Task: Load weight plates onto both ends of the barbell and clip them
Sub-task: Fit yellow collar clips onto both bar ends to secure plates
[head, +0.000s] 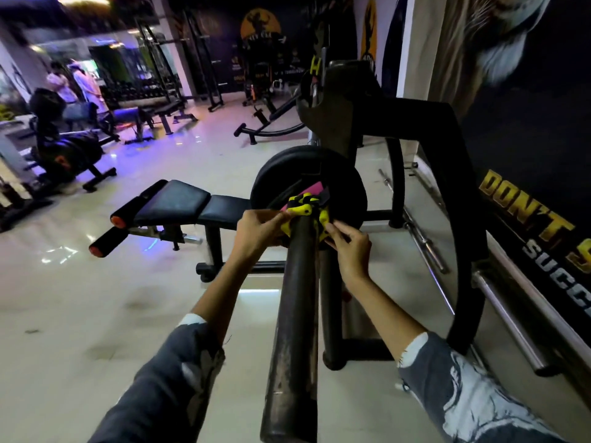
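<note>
Head view: we hold the yellow, pink and black clip (303, 206) on the barbell sleeve (294, 298), close against the black weight plate (348, 187) loaded on this end. Our left hand (256, 228) pinches the clip's left side and our right hand (348, 247) pinches its right side, fingers curled. A padded bench (182, 199) stands to the left.

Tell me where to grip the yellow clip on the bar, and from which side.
Probably grip the yellow clip by its two flanks, one hand from each side: it wraps the barbell sleeve, and the weight plate blocks its far face.
</note>
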The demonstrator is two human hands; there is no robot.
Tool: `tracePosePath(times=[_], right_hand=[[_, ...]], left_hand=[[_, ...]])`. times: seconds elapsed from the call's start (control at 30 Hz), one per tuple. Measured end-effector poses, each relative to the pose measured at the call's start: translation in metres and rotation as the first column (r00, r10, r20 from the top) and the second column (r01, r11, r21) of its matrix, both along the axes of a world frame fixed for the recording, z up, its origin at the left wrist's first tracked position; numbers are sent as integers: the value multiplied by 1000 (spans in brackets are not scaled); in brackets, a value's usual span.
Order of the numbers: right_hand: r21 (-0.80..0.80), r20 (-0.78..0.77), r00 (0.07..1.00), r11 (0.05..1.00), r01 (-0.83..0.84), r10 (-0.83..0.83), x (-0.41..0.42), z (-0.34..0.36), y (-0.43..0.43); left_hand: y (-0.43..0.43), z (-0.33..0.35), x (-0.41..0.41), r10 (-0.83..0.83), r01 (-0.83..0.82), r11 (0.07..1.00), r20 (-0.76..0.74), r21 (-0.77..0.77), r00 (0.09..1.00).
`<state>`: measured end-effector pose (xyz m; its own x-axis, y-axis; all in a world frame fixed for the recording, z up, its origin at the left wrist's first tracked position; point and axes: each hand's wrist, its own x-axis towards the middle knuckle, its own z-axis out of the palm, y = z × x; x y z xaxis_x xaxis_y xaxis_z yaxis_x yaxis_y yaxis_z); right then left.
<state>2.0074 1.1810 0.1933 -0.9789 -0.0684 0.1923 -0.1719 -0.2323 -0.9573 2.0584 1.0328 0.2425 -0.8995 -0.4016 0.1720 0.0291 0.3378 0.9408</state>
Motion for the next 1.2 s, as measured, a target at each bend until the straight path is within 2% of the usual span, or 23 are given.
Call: tracePosePath(times=[0.07, 0.1, 0.17, 0.23, 0.3, 0.37, 0.43, 0.47, 0.5, 0.53, 0.57, 0.63, 0.67, 0.7, 0.77, 0.83, 1.0, 1.1, 1.2], right_hand=[[-26, -7, 1000, 1000, -15, 15, 1, -2, -2], [-53, 1, 1000, 998, -26, 26, 1, -2, -2], [-65, 7, 999, 997, -30, 31, 2, 0, -1], [-121, 43, 996, 990, -67, 73, 3, 2, 1], [-157, 61, 994, 984, -79, 89, 4, 3, 2], [-109, 36, 997, 992, -63, 67, 3, 5, 1], [13, -45, 998, 999, -39, 39, 1, 4, -1], [76, -86, 996, 997, -17, 24, 1, 5, 0], [116, -121, 993, 993, 5, 9, 3, 8, 1], [161, -203, 979, 985, 67, -33, 5, 13, 3], [216, -340, 937, 963, 163, -82, 6, 19, 4], [399, -606, 793, 842, 364, -55, -3, 37, 7], [513, -628, 778, 767, 385, 30, -10, 47, 10], [622, -584, 803, 701, 348, 119, -17, 57, 13], [747, -469, 847, 624, 229, 251, -30, 67, 19], [763, -446, 846, 619, 188, 293, -37, 66, 22], [713, -512, 824, 655, 249, 244, -40, 59, 20], [704, -519, 822, 664, 253, 236, -41, 59, 20], [704, -519, 823, 662, 257, 233, -41, 59, 19]], left_hand=[[9, 16, -7, 65, -47, 955, 53, -292, 996], [17, 27, -10, 115, -68, 893, 79, -446, 990], [32, 42, -20, 219, -107, 758, 96, -644, 971], [44, 50, -27, 268, -118, 670, 90, -733, 959], [47, 53, -31, 271, -85, 645, 124, -760, 955], [44, 56, -31, 249, -55, 690, 166, -722, 954], [34, 59, -26, 229, -61, 767, 183, -639, 956], [25, 58, -24, 229, -101, 843, 183, -528, 956], [18, 57, -20, 209, -131, 930, 202, -345, 957], [11, 53, -16, 164, -136, 982, 228, -134, 960], [8, 51, -12, 108, -121, 992, 263, 33, 959], [4, 41, -9, -15, -50, 979, 316, 195, 949], [4, 37, -9, -63, -18, 969, 318, 247, 946], [4, 34, -9, -104, 8, 953, 304, 303, 947], [3, 29, -9, -136, 36, 933, 257, 358, 957], [-2, 22, -11, -129, 26, 915, 232, 402, 964], [-11, 16, -15, -145, 22, 880, 224, 474, 964], [-10, 14, -18, -67, -55, 880, 238, 472, 969], [-7, 12, -18, -52, -64, 877, 226, 477, 973]])
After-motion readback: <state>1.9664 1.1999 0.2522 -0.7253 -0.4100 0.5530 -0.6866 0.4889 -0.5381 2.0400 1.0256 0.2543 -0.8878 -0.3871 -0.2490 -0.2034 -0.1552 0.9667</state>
